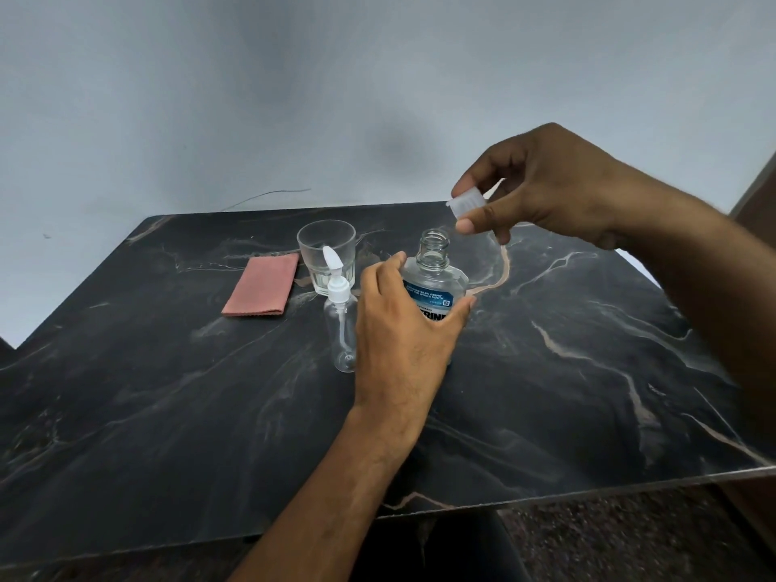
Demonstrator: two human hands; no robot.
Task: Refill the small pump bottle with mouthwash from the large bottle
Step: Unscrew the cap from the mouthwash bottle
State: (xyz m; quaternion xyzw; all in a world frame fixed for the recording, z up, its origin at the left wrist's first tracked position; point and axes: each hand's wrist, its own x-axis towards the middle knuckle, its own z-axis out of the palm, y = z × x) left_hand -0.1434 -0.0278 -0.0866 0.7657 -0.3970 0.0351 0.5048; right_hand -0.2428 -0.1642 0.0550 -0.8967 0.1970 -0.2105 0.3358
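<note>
- Left hand (403,329) is wrapping around the body of the large mouthwash bottle (434,287), thumb on the right side of the label, and is keeping it upright on the dark marble table (588,371).
- Right hand (546,186) is hovering at one o'clock from the bottle's open neck, pinching the white cap (464,202) between thumb and fingers, clear of the opening.
- Small pump bottle (342,325) is standing just beside the left hand at nine o'clock, looking empty, its white pump head fitted.
- Clear glass (326,256) is sitting behind the pump bottle at twelve o'clock.
- Pink cloth (262,289) is lying folded at nine o'clock from the glass.
</note>
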